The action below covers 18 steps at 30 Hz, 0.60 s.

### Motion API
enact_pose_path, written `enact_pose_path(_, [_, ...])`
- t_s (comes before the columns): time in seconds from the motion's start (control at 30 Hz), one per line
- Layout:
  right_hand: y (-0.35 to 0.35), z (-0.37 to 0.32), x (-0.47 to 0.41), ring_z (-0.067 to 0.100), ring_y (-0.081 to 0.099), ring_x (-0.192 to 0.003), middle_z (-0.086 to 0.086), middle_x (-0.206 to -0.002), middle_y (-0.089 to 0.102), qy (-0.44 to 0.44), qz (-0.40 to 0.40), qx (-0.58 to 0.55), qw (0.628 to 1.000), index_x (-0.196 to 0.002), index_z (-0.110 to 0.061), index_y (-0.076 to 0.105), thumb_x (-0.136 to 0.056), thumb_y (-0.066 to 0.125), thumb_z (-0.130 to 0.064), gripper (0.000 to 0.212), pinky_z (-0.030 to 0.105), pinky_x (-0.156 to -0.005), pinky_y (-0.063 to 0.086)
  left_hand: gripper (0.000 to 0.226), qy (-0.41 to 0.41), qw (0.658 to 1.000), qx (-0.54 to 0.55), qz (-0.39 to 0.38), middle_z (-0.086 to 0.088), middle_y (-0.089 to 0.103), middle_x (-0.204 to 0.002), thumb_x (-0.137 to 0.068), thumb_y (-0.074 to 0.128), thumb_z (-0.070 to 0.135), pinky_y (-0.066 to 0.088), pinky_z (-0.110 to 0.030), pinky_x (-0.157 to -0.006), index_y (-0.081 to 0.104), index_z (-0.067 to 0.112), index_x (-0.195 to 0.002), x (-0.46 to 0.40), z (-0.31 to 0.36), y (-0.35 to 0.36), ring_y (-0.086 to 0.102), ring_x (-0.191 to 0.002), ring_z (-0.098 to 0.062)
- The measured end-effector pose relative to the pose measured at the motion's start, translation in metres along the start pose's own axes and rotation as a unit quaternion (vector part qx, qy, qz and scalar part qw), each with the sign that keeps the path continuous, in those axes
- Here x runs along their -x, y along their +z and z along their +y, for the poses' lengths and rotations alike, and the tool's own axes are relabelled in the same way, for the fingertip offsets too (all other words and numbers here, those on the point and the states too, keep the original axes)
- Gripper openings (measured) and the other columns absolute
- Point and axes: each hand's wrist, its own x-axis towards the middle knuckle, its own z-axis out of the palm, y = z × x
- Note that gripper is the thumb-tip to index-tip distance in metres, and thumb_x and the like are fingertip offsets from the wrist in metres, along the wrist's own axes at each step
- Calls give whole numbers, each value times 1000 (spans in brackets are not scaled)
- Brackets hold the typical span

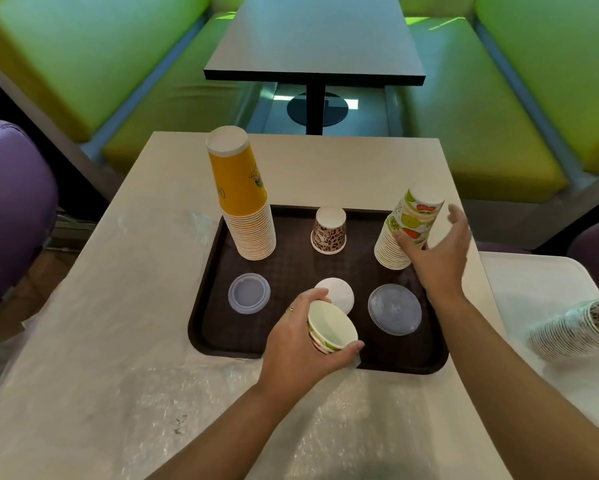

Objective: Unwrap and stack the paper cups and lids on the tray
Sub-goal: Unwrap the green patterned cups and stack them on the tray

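- Left grip (299,336): fingers curled round a few nested fruit-print cups (329,330), over the tray (221,327) front.
- Right grip (436,251): fingers spread, beside the fruit-print stack (407,226) at the tray's far right corner.

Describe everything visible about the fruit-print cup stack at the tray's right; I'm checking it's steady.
The tall stack of fruit-print paper cups stands upside down on the dark brown plastic tray, in its far right corner. White rolled rims band its lower part; the top cup shows green and red fruit. It leans slightly right. The right hand, fingers spread, touches its near side.
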Motion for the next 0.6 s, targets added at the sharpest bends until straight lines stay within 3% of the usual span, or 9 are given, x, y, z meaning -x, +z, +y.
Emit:
enact_pose_path(0.07, [-8, -13, 26, 12, 40, -125, 5, -134, 43, -86, 39, -22, 995, -134, -14, 39, -74, 79, -31, 74, 30, -105, 38, 84, 1, 1000, 1, 2, 19, 53, -119, -54, 70, 70, 51, -24, -90, 44, 34, -125, 1, -1, -1, 52, -110, -3])
enact_pose_path(0.1, [-13, -21, 40, 3, 42, -119, 0, -128, 47, -117, 11, -46, 992, -130, -14, 42, -76, 77, -27, 66, 17, -99, 38, 84, 3, 1000, 2, 4, 19, 53, -119, -54, 71, 70, 51, -24, -90, 44, 33, -125, 2, -1, -1, 52, -110, -3])
enact_pose_path(0.17, [-19, -36, 67, -11, 45, -108, -16, -120, 50, -136, -142, -69, 978, -123, -23, 48, -77, 76, -23, 54, 4, -88, 36, 85, 12, 1000, 10, 9, 18, 54, -118, -54, 73, 68, 50, -24, -91, 44, 32, -126, 4, -1, -3, 52, -110, -3])
enact_pose_path(0.27, [-18, -43, 96, -4, 47, -116, -17, -130, 48, -142, -399, 24, 905, -128, -38, 45, -77, 75, -34, 59, 10, -86, 43, 81, 28, 999, 33, 13, 20, 55, -117, -57, 78, 57, 50, -23, -90, 43, 34, -127, 7, 0, -5, 55, -109, -2])
enact_pose_path(0.33, [-15, -44, 108, 4, 49, -119, -12, -135, 48, -125, -474, 48, 870, -133, -38, 40, -80, 71, -40, 61, 24, -93, 50, 76, 37, 998, 42, 20, 26, 53, -116, -59, 78, 52, 48, -15, -89, 38, 46, -124, 11, 0, -8, 54, -109, 2])
enact_pose_path(0.43, [-17, -48, 114, 11, 55, -115, -8, -131, 54, -97, -509, 33, 855, -136, -38, 37, -84, 66, -41, 60, 35, -92, 53, 81, 49, 998, 42, 24, 29, 49, -120, -58, 79, 54, 42, -8, -90, 33, 48, -125, 16, -4, -9, 50, -114, 5])
enact_pose_path(0.53, [-20, -54, 120, 8, 52, -116, -13, -128, 52, -99, -508, 20, 855, -131, -39, 40, -88, 61, -41, 48, 34, -96, 50, 87, 79, 996, 30, 16, 23, 47, -125, -59, 79, 58, 38, -8, -95, 33, 37, -130, 24, -13, -8, 47, -117, 2])
enact_pose_path(0.6, [-21, -57, 126, 6, 48, -116, -17, -128, 47, -107, -505, 34, 856, -133, -39, 38, -87, 60, -44, 52, 28, -97, 48, 85, 81, 996, 22, 15, 20, 47, -128, -62, 76, 60, 39, -11, -97, 34, 34, -131, 30, -21, -7, 46, -118, 0])
